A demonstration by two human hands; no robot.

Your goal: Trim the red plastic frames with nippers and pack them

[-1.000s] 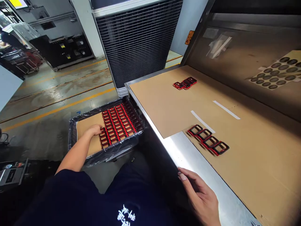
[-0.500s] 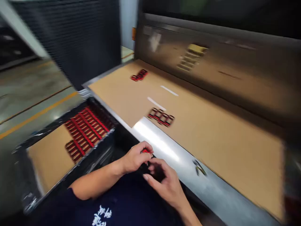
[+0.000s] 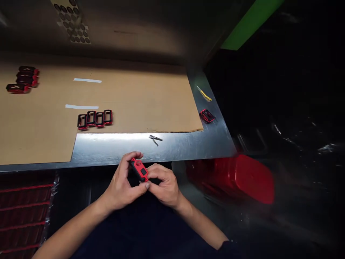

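Since half a second earlier, the right hand [image 3: 165, 185] had come in against one end of the red-and-black frame [image 3: 139, 169], and the view had swung rightward, leaving the tray [image 3: 51, 212] partly cut off, down to the left of the left hand [image 3: 118, 189]. As far as could be judged, the work was partway along: a row of four frames [image 3: 95, 120] sat ahead and to the left of the left hand, on the cardboard [image 3: 151, 97], and a bunched group [image 3: 27, 77] lay farther off on that side. One single frame [image 3: 207, 116] lay ahead and to the right of the right hand, by the cardboard's end. Many pieces in the tray seemed left to handle; whether any laid-out ones were finished could not be told. The left hand was curved in a wide C and gripped the held frame lengthwise, fingers at the far end, thumb at the near one. The right hand was nearly closed, thumb and forefinger pinching the near end. So the held piece was tilted between both hands, red face toward the camera, at the near edge of the metal bench [image 3: 115, 149]. Pliers [image 3: 155, 139] lay ahead of the right hand, apart from it
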